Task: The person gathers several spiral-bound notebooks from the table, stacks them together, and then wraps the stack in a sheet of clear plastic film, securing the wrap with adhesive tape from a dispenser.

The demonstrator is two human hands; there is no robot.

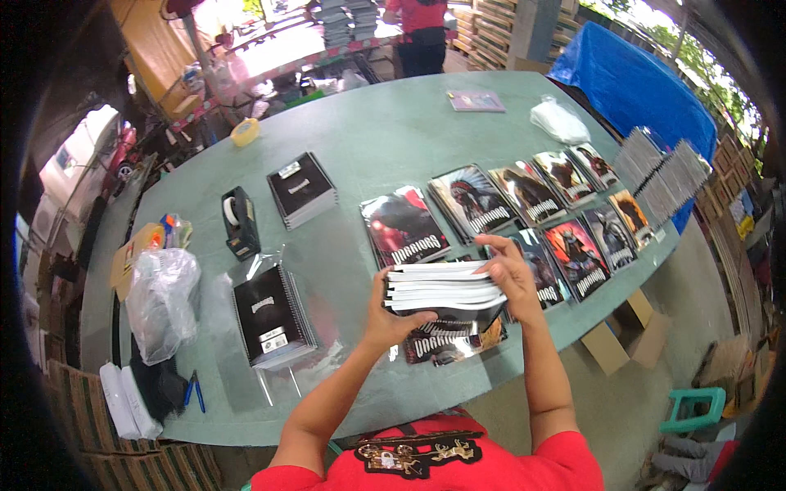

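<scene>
My left hand (390, 317) and my right hand (509, 277) grip the two ends of a thick stack of notebooks (446, 293), held edge-on just above the green table (385, 131). Under the stack lies a notebook with a dark illustrated cover (446, 344). More illustrated notebooks (405, 229) lie spread in two rows running toward the right. To the left, a black spiral notebook in a clear plastic sleeve (272, 315) lies near the front edge.
A second black notebook pile (301, 190), a black tape dispenser (239, 221), a yellow tape roll (245, 132) and clear plastic bags (161, 301) lie on the left side. A person in red (422, 29) stands at the far end. Cardboard boxes (626, 335) and a green stool (694, 407) are on the floor at right.
</scene>
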